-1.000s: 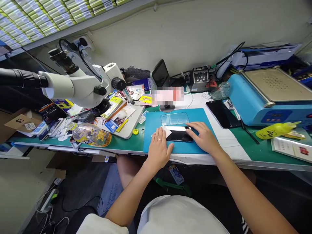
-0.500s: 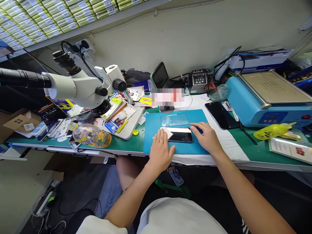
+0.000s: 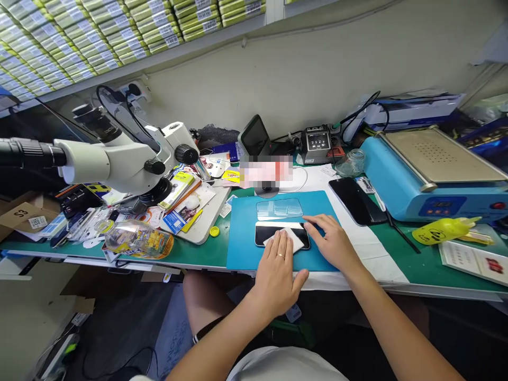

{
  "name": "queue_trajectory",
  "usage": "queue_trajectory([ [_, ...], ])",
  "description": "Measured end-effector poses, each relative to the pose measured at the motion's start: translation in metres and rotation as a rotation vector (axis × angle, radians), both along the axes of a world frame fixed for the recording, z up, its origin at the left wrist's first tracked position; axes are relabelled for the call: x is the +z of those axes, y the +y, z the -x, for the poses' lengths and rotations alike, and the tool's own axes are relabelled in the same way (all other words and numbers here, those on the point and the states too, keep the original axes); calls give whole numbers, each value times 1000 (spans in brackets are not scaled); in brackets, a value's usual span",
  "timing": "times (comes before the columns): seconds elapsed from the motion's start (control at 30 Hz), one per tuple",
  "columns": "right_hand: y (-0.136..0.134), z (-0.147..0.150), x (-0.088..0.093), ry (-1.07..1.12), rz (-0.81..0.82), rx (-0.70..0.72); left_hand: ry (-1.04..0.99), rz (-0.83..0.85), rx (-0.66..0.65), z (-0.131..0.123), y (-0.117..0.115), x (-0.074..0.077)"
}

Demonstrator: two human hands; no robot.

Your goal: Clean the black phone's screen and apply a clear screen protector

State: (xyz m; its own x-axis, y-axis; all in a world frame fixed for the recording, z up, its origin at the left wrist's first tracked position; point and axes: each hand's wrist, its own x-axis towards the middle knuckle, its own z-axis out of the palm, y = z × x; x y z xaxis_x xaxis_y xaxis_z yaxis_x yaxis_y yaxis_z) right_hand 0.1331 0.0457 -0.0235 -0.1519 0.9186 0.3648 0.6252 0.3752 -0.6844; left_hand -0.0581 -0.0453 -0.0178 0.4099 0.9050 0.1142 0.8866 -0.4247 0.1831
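A phone [image 3: 262, 235] with a dark screen lies face up on a blue mat [image 3: 241, 233]. My left hand [image 3: 280, 272], fingers together, presses a folded white wipe [image 3: 296, 241] onto the right part of the screen. My right hand [image 3: 331, 238] is at the phone's right end, thumb by its corner. Its thumb and forefinger are slightly apart with nothing visible between them. Just behind the phone lies a clear glass screen sheet with a dark rim [image 3: 280, 208], near the right forefinger's tip.
A microscope [image 3: 119, 164] and a plastic bottle [image 3: 138, 239] are on the left. To the right lie another dark phone [image 3: 357, 202], a blue heating plate machine [image 3: 448, 206] and a yellow squeeze bottle [image 3: 442, 230]. A soldering station [image 3: 316, 145] stands at the back.
My left hand has slid the wipe rightward across the phone, uncovering its left part. My right hand stays by the phone's right end. The whole view has shifted slightly.
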Motion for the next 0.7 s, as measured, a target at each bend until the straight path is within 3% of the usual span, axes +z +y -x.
queue_trajectory([
  [0.1,1,0,1,13,-2,6,9,6,-5,0,-3,-1],
  [0.37,1,-1,0,45,28,-16,43,6,-43,-31,46,7],
  [0.7,0,-1,1,46,38,-12,32,0,-71,-22,4,4],
])
